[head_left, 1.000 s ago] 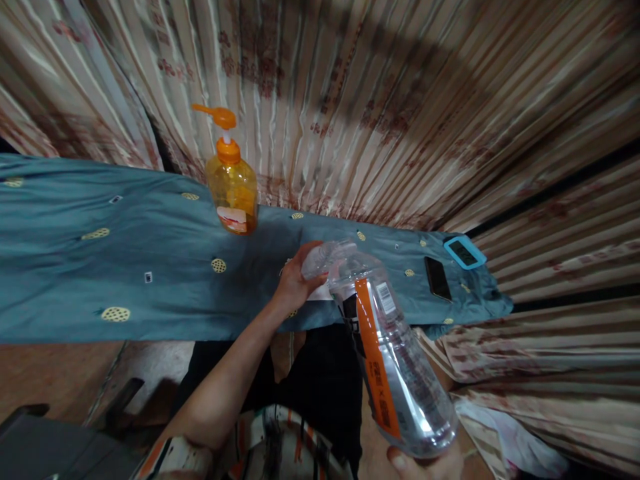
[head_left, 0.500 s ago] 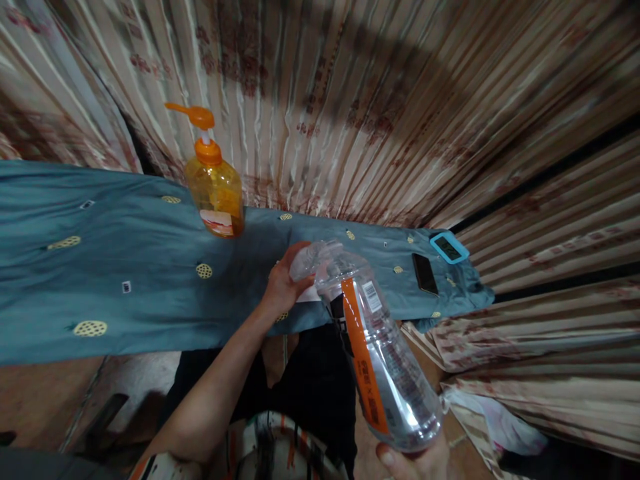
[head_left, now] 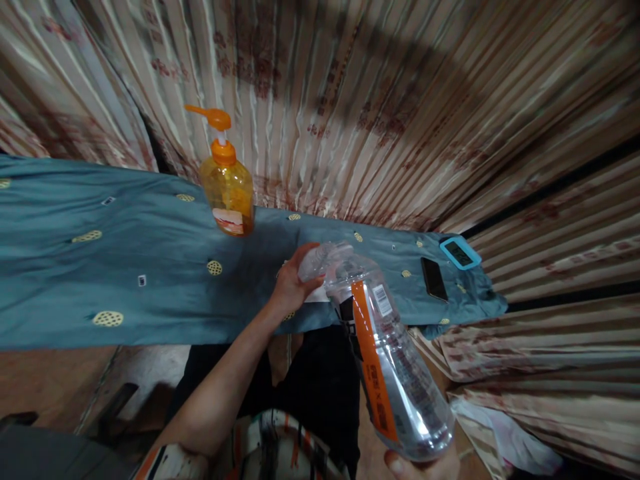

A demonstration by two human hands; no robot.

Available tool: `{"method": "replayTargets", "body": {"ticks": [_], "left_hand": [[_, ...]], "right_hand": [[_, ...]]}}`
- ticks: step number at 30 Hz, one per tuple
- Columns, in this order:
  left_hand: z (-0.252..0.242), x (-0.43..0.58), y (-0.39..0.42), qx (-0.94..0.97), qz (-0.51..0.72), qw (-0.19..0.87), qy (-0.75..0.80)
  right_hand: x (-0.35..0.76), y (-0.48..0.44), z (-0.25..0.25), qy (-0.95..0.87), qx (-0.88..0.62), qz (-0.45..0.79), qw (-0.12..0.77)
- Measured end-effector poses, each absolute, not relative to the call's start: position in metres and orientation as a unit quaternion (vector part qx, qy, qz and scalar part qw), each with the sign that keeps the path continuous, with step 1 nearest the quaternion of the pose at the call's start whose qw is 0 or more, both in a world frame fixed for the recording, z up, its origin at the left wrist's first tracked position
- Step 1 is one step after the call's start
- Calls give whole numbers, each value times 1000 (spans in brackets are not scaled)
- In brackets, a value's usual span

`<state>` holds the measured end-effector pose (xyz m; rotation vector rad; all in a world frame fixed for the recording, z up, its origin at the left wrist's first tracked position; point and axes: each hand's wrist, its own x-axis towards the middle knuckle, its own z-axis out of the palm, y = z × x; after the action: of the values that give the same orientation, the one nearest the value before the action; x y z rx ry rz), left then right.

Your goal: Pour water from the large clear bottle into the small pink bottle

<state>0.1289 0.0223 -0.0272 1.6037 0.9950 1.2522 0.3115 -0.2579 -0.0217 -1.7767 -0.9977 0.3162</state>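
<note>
A large clear plastic bottle (head_left: 400,360) with an orange and black label is tilted in front of me, its base low and right, its top pointing up and left. My right hand (head_left: 425,465) grips it at the base, partly cut off by the lower picture edge. My left hand (head_left: 295,283) is closed around a clear plastic cup (head_left: 323,259), which lies against the bottle's top end. Whether cup and bottle mouth touch is hard to make out. Behind them a white sheet (head_left: 318,294) lies on the cloth, mostly hidden by my left hand and the bottle.
An orange pump bottle (head_left: 229,190) stands on the teal pineapple-print cloth (head_left: 170,300) at the back left. A dark phone (head_left: 434,279) and a blue-framed digital clock (head_left: 461,253) lie at the right end. Pleated curtains (head_left: 310,100) hang behind and to the right.
The view has shifted slightly, so the table things appear a little further right. Both hands keep their hold on the cup and bottle.
</note>
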Motion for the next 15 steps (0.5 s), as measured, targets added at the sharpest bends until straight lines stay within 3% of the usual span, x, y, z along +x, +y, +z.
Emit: {"method": "replayTargets", "body": {"ticks": [15], "left_hand": [[-27,129,22,647,499,418,397]], "right_hand": [[342,-278,-38,-378,-780,122,484]]}}
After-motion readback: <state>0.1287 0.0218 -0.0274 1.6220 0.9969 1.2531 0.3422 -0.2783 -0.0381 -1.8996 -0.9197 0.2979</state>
